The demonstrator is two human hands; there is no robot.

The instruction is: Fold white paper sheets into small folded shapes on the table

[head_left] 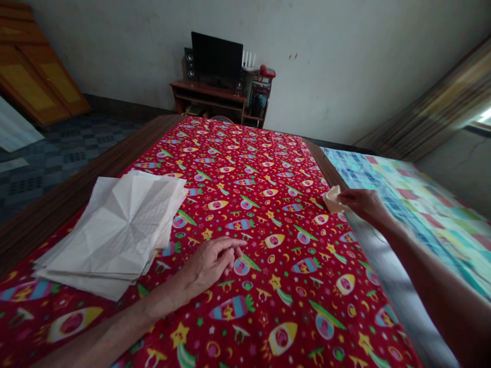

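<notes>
My left hand (pixel 210 266) rests on the red patterned cloth (pixel 261 225), with its index finger stretched out and the other fingers loosely curled. Nothing is in it. At the right edge of the table, my right hand (pixel 362 203) pinches a small cream folded piece, seemingly paper (pixel 332 199). The piece's lower part is near or against the cloth; whether it touches cannot be made out. Left of my left hand lies a stack of white paper sheets (pixel 126 225). The top sheet bears creases radiating from its centre and faint drawn lines.
A brown table edge (pixel 115 145) borders the cloth on the left. To the right, beyond the table, is a bed with a checked cover (pixel 414 204). A desk (pixel 209 93) with a monitor (pixel 217 57) and red telephone (pixel 267 71) stands against the far wall.
</notes>
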